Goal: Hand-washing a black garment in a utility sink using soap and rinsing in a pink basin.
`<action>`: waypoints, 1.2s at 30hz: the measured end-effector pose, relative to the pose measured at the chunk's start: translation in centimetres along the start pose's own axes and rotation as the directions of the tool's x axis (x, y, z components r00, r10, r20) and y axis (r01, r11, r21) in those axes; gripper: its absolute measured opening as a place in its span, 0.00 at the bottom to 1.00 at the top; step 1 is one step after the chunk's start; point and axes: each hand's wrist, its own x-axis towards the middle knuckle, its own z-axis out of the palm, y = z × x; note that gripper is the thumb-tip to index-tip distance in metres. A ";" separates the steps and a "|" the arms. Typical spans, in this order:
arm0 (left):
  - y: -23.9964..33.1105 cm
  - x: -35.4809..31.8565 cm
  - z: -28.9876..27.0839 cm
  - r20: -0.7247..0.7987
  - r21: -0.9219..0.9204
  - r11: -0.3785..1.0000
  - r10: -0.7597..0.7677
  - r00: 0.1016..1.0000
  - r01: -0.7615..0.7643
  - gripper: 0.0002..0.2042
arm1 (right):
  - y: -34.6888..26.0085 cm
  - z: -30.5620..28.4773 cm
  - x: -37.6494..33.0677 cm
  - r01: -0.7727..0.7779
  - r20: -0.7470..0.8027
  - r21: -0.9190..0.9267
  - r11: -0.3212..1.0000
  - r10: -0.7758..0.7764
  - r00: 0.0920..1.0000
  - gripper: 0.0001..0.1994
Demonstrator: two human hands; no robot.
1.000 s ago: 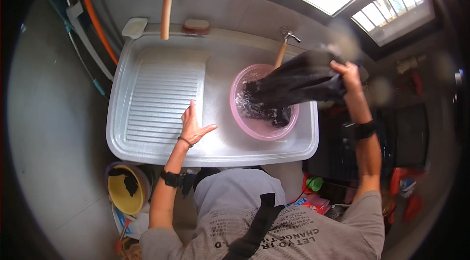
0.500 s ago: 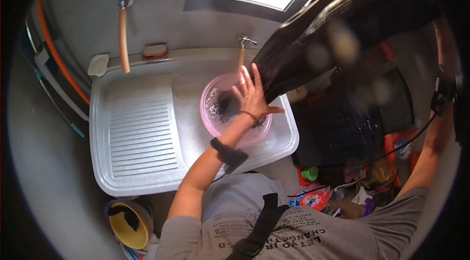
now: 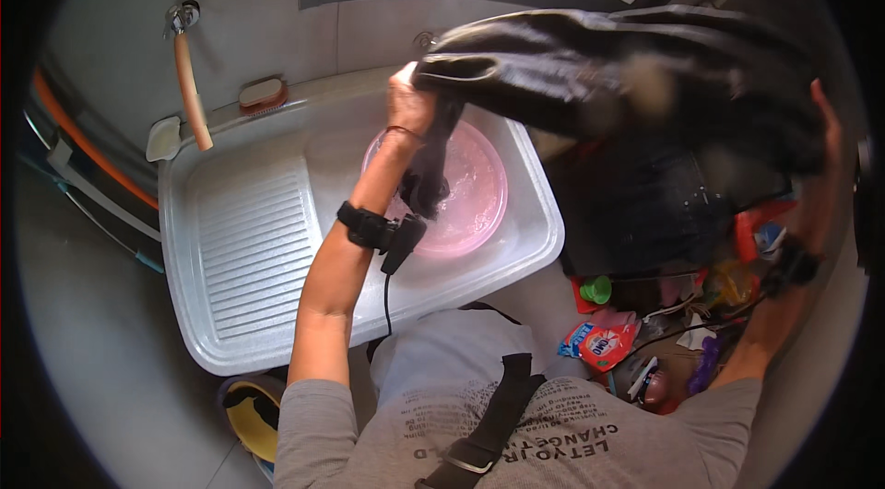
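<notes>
The left hand (image 3: 410, 106) was raised over the pink basin (image 3: 461, 189), its fingers clamped on one end of a dark wet garment (image 3: 627, 83); a narrow tail of the cloth hung down from that grip into the basin, probably so that drips fell there and not on the floor. The right hand (image 3: 825, 120) was lifted high at the far right, holding the garment's other end; its fingers were mostly hidden behind the cloth, so I could not tell how they closed. Between the two hands the garment was stretched out wide above the white washing sink (image 3: 258, 240), whose ribbed board lay bare to the left. A brush (image 3: 263, 94) and an orange hose (image 3: 192, 93) rested along the sink's back edge, well apart from both hands
</notes>
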 end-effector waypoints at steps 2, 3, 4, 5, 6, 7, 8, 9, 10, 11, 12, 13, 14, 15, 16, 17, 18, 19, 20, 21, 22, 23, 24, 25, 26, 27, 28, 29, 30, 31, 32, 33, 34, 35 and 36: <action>-0.9 -0.3 -3.1 -0.053 -0.116 0.993 -0.001 0.999 -0.006 0.07 | 8.1 3.0 1.7 -0.101 -0.031 0.257 0.961 0.112 0.993 0.22; 0.8 -0.6 -2.5 -0.036 -0.262 0.957 -0.135 0.990 0.121 0.06 | 13.1 2.0 2.4 0.013 -0.144 0.178 0.984 0.013 0.989 0.19; 3.2 -0.8 -1.7 0.002 -0.394 0.886 -0.266 0.964 0.245 0.05 | 15.6 5.0 1.7 0.075 -0.203 -0.102 0.992 -0.095 0.975 0.16; 4.6 -0.9 -1.1 0.030 -0.435 0.851 -0.315 0.949 0.296 0.03 | 20.3 4.9 2.6 -0.038 -0.195 -0.278 0.960 -0.017 0.981 0.15; 5.1 -1.3 -1.7 0.014 -0.400 0.867 -0.318 0.948 0.297 0.03 | 22.2 11.5 1.8 -0.037 -0.201 -0.144 0.989 0.007 0.980 0.13; 5.6 -1.6 -1.5 0.071 -0.397 0.872 -0.280 0.957 0.285 0.04 | 25.3 14.1 1.9 -0.106 -0.120 -0.129 0.986 0.091 0.989 0.12; 5.9 -1.9 -1.1 0.128 -0.395 0.877 -0.243 0.962 0.274 0.06 | 27.7 17.3 1.7 -0.183 -0.011 0.006 0.983 0.183 0.983 0.13; 6.4 -2.3 -0.2 0.141 -0.315 0.912 -0.230 0.963 0.264 0.06 | 30.3 20.0 1.7 -0.236 0.073 0.129 0.963 0.228 0.971 0.14; 6.9 -2.6 0.8 0.135 -0.240 0.925 -0.269 0.954 0.295 0.07 | 33.9 21.9 2.1 -0.262 0.140 0.135 0.955 0.244 0.960 0.17; 6.9 -2.9 1.2 0.126 -0.175 0.943 -0.262 0.957 0.282 0.08 | 35.8 24.1 2.2 -0.233 0.198 0.071 0.970 0.216 0.956 0.23; 6.9 -3.2 2.0 0.123 -0.118 0.957 -0.250 0.960 0.264 0.08 | 39.1 24.7 3.2 -0.365 0.385 -0.079 0.928 0.366 0.847 0.30; 6.9 -3.7 1.7 0.118 -0.098 0.961 -0.248 0.962 0.259 0.08 | 39.0 26.7 3.6 -0.264 0.437 -0.387 0.883 0.428 0.791 0.34; 7.0 -4.2 1.6 0.119 -0.134 0.956 -0.247 0.962 0.262 0.07 | 41.0 27.7 4.4 -0.084 0.396 -0.695 0.714 0.478 0.784 0.33; 6.8 -4.7 1.2 0.116 -0.170 0.949 -0.248 0.962 0.266 0.06 | 41.2 27.6 5.3 0.069 0.448 -0.763 0.643 0.449 0.773 0.31; 6.2 -5.3 -0.5 0.100 -0.112 0.961 -0.244 0.965 0.254 0.07 | 40.8 28.0 6.3 0.236 0.515 -0.793 0.562 0.411 0.752 0.29; 6.1 -6.0 -1.0 0.097 -0.073 0.949 -0.300 0.949 0.307 0.06 | 40.8 27.5 8.2 0.175 0.507 -0.757 0.630 0.397 0.765 0.23; 5.4 -6.7 -2.0 0.111 0.030 0.973 -0.232 0.966 0.230 0.06 | 39.8 27.4 9.8 0.187 0.521 -0.745 0.640 0.383 0.763 0.23; 5.3 -7.5 -2.1 0.114 -0.042 0.967 -0.245 0.963 0.251 0.07 | 38.1 27.0 11.5 0.234 0.561 -0.682 0.692 0.290 0.775 0.20; 5.6 -8.1 -2.2 0.140 0.161 0.977 -0.165 0.976 0.142 0.07 | 36.6 26.8 13.3 0.285 0.593 -0.614 0.736 0.192 0.782 0.17; 4.7 -9.1 -2.1 0.120 0.102 0.978 -0.195 0.973 0.184 0.08 | 35.3 27.1 15.0 0.355 0.610 -0.587 0.727 0.109 0.785 0.17; 3.3 -10.4 -2.7 0.082 0.024 0.972 -0.235 0.968 0.234 0.09 | 34.1 28.2 16.7 0.429 0.631 -0.550 0.717 0.020 0.776 0.16; 1.1 -11.6 -3.1 0.064 0.158 0.963 -0.230 0.971 0.218 0.09 | 34.7 29.0 18.6 0.501 0.601 -0.520 0.692 -0.119 0.790 0.18; 0.9 -12.3 -2.0 0.000 0.194 0.956 -0.225 0.974 0.221 0.08 | 34.7 30.2 20.2 0.507 0.594 -0.514 0.692 -0.139 0.792 0.18; 0.8 -13.1 -2.5 0.008 0.202 0.945 -0.265 0.964 0.258 0.08 | 33.7 32.2 21.4 0.530 0.573 -0.527 0.664 -0.183 0.799 0.22; 0.9 -13.6 -1.8 0.004 0.162 0.944 -0.294 0.956 0.289 0.08 | 33.0 33.4 22.7 0.540 0.541 -0.558 0.630 -0.217 0.812 0.26; 0.7 -14.2 -2.1 0.016 0.177 0.929 -0.334 0.943 0.326 0.09 | 31.7 35.2 23.5 0.497 0.547 -0.585 0.641 -0.141 0.825 0.27; 0.5 -14.8 -2.2 0.000 0.158 0.931 -0.334 0.943 0.330 0.09 | 30.7 36.6 24.1 0.452 0.549 -0.614 0.647 -0.062 0.834 0.29; -0.2 -15.3 -2.0 0.001 0.162 0.926 -0.345 0.939 0.341 0.08 | 31.2 37.4 24.7 0.443 0.517 -0.660 0.607 -0.060 0.854 0.27; -1.1 -15.9 -2.6 0.017 0.145 0.919 -0.373 0.928 0.367 0.08 | 31.8 38.8 25.0 0.459 0.493 -0.697 0.551 -0.097 0.865 0.26; -1.0 -16.1 -2.4 0.004 0.122 0.911 -0.397 0.918 0.394 0.08 | 31.8 39.4 25.1 0.432 0.481 -0.717 0.547 -0.061 0.875 0.25; -1.2 -16.0 -2.3 -0.008 0.097 0.901 -0.423 0.906 0.422 0.08 | 31.8 39.9 25.1 0.404 0.467 -0.737 0.542 -0.023 0.884 0.24; -1.0 -15.8 -2.4 -0.015 0.108 0.902 -0.418 0.908 0.417 0.08 | 31.1 40.4 24.5 0.400 0.514 -0.654 0.642 -0.010 0.857 0.23; -0.6 -15.8 -2.5 -0.033 0.056 0.893 -0.446 0.895 0.447 0.07 | 30.5 40.9 23.5 0.383 0.563 -0.565 0.731 0.003 0.826 0.22; -0.4 -16.0 -2.6 -0.052 0.002 0.880 -0.475 0.878 0.476 0.07 | 30.1 42.3 22.3 0.366 0.547 -0.571 0.735 0.009 0.837 0.19; -0.2 -15.8 -2.6 -0.053 0.006 0.879 -0.476 0.878 0.477 0.07 | 29.4 42.6 22.1 0.326 0.482 -0.519 0.790 -0.044 0.875 0.18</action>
